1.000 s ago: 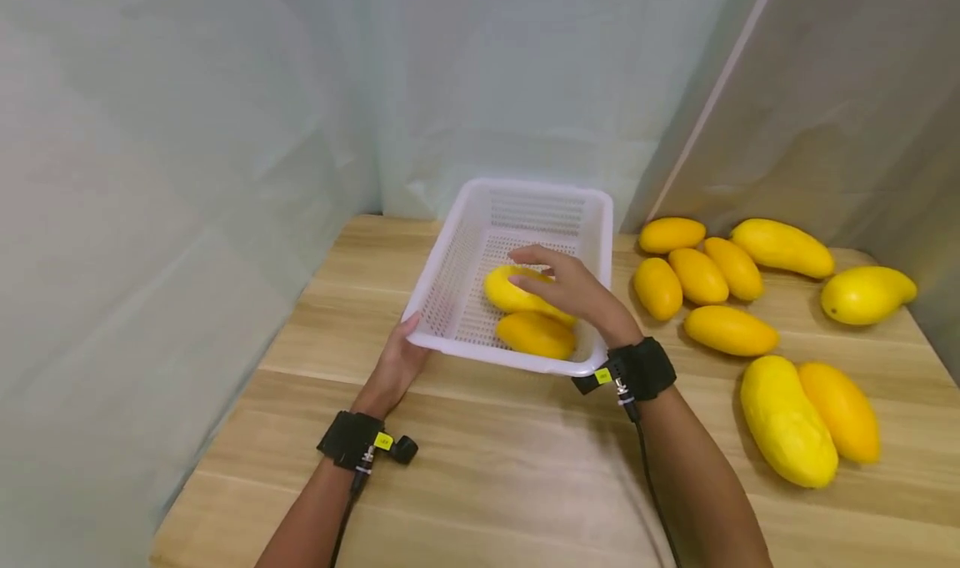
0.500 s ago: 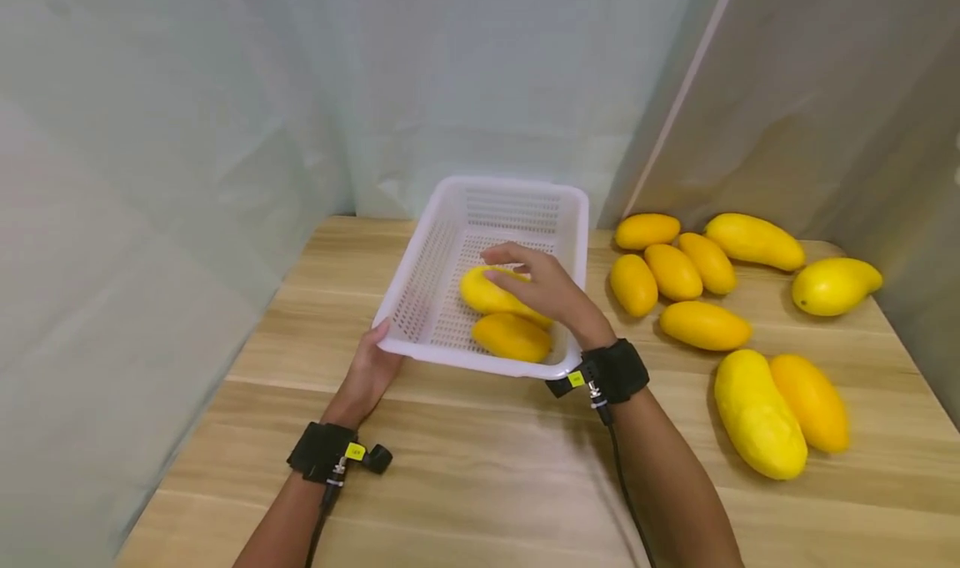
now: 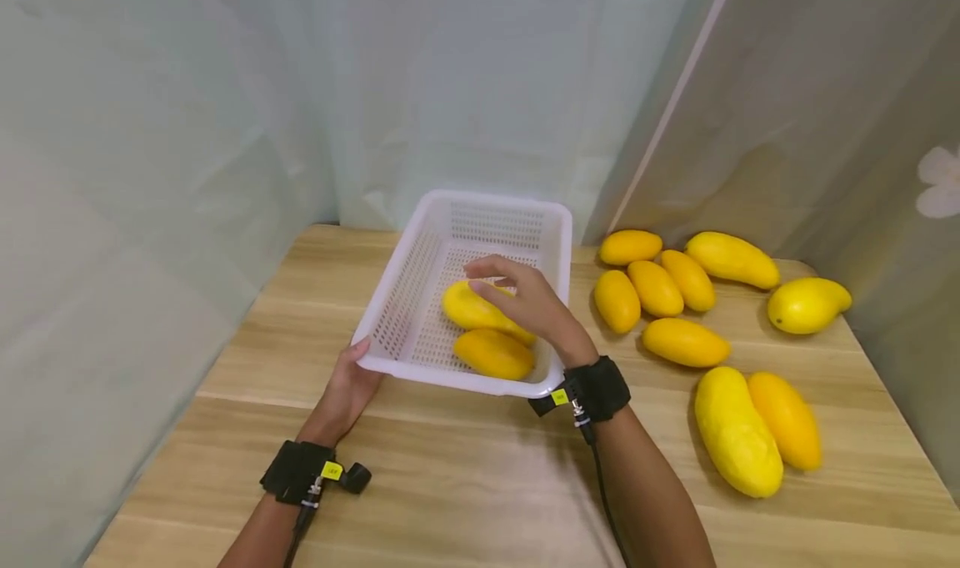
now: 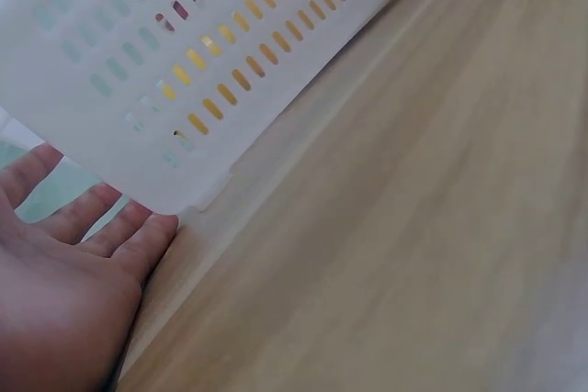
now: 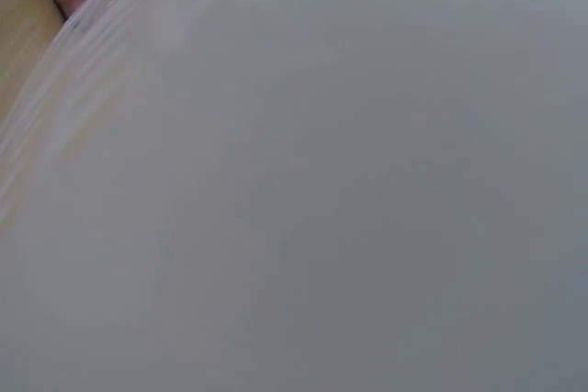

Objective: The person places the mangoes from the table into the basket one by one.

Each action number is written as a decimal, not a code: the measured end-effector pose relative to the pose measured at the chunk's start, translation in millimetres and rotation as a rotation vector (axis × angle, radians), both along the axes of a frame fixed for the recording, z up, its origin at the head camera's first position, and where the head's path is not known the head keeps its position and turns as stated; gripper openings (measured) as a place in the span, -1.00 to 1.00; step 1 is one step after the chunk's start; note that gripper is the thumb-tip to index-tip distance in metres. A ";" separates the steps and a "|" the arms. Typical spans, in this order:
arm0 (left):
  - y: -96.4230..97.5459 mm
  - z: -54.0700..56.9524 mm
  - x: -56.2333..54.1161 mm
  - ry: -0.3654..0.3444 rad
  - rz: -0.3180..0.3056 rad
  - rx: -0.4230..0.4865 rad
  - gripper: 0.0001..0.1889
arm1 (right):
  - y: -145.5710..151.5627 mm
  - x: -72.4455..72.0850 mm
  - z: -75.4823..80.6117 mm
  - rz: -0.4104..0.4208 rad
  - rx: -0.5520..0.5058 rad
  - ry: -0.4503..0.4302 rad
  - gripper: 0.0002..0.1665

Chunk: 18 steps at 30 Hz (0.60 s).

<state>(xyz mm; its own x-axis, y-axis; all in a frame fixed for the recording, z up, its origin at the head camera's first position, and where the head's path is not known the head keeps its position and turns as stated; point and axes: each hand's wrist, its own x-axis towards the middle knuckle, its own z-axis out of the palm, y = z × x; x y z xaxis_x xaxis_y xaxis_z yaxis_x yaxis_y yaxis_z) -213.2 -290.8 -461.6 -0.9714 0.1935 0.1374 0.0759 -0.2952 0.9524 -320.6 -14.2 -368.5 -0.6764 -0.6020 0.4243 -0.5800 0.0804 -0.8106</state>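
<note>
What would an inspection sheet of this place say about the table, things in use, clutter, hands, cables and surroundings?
Surface: wood-grain table.
Job's things: white basket holding a yellow fruit and an orange fruit; nine more fruits on the table, right of the basket.
Clutter: nothing seen.
Hands: left hand holds the basket's near-left corner, thumb at the rim; right hand is over the yellow fruit, contact unclear.
Cables: black cables run from both wristbands.
Surroundings: pale sheet behind, greyish sheet at right.
</note>
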 end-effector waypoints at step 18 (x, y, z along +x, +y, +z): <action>16.1 4.7 -13.9 0.047 -0.043 0.047 -0.43 | 15.0 -7.4 15.7 -0.051 -0.094 0.109 -0.73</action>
